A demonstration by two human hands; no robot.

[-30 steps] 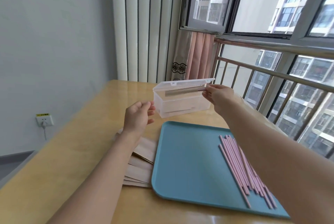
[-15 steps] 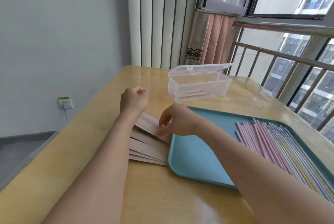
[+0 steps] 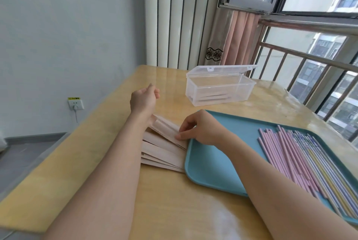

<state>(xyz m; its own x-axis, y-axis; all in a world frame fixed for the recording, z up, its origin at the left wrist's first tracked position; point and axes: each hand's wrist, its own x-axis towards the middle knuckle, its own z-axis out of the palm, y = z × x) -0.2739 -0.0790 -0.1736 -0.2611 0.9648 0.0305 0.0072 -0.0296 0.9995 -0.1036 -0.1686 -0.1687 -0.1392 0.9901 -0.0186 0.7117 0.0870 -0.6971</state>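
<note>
While a white wall socket (image 3: 76,103) with a plug in it sits low on the grey wall at far left, the wooden table (image 3: 108,162) fills the middle of the view. Above its near-left part hangs the left hand (image 3: 144,100), lifted clear of the wood, its fingers loosely curled and holding nothing. That forearm crosses the left end of a fanned stack of brown paper sleeves (image 3: 162,152) and hides part of it.

The top sleeve (image 3: 164,126) lies at the far side of the fan, and its right end is pinched between the thumb and fingertips of the right hand (image 3: 199,129). That hand reaches across the left corner of a teal tray (image 3: 213,166). The right ends of the sleeves meet the tray's left rim, and whether they run under it cannot be told.

Farther back, well apart from the hands, stands a clear box (image 3: 219,89) with its hinged lid raised and a few flat sleeves lying on its floor. Behind it hangs a pink curtain (image 3: 238,38).

On the tray's right half, pink sticks (image 3: 284,158) lie side by side, with patterned sticks (image 3: 317,164) just beside them on the right. A metal railing (image 3: 310,57) crosses the window beyond.
</note>
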